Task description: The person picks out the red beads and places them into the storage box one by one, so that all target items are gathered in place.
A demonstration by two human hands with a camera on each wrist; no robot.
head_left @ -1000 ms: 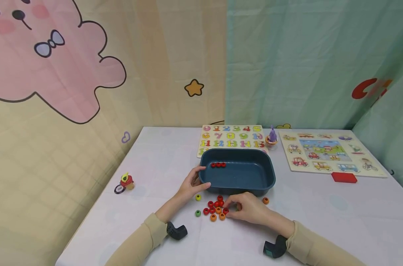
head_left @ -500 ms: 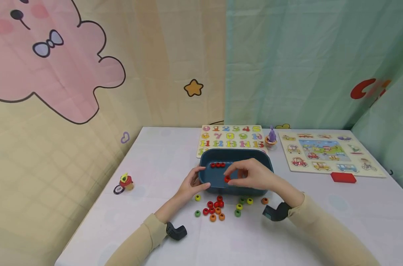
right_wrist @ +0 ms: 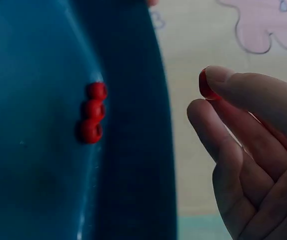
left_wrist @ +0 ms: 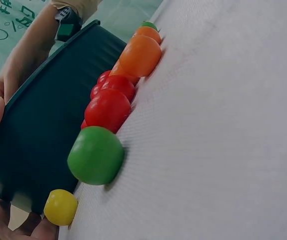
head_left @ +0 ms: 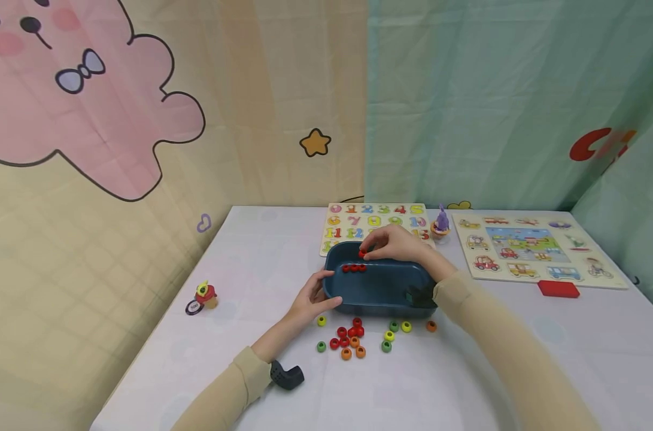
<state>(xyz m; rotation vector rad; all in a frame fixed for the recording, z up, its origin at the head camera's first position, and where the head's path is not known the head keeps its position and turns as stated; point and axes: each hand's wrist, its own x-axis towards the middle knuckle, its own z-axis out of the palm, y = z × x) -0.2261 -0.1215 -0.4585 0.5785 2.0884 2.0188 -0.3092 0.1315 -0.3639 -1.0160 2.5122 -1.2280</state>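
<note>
A dark blue plastic basin (head_left: 377,290) stands in the middle of the table. My left hand (head_left: 309,301) grips its left end, with the thumb at the near rim and the other fingers around the outside. Inside, three red beads (head_left: 354,268) sit in a row along the far side. Between thumb and index finger my right hand (head_left: 395,243) pinches another red bead (right_wrist: 205,86), held up by the basin's far rim. In front of the basin lie several loose red beads (head_left: 342,332), along with orange beads (head_left: 346,354), green beads (head_left: 386,346) and yellow beads (head_left: 389,336).
Behind the basin lies a number puzzle board (head_left: 374,221), partly covered by it. A vehicle puzzle board (head_left: 538,248) and a red block (head_left: 558,288) are on the right. A purple-topped toy (head_left: 441,222) stands at the back, and a small red-topped toy (head_left: 205,294) at the left.
My right hand has lifted a red bead from the loose group, carried it over the basin and on to the far rim. The left hand has stayed on the basin.
</note>
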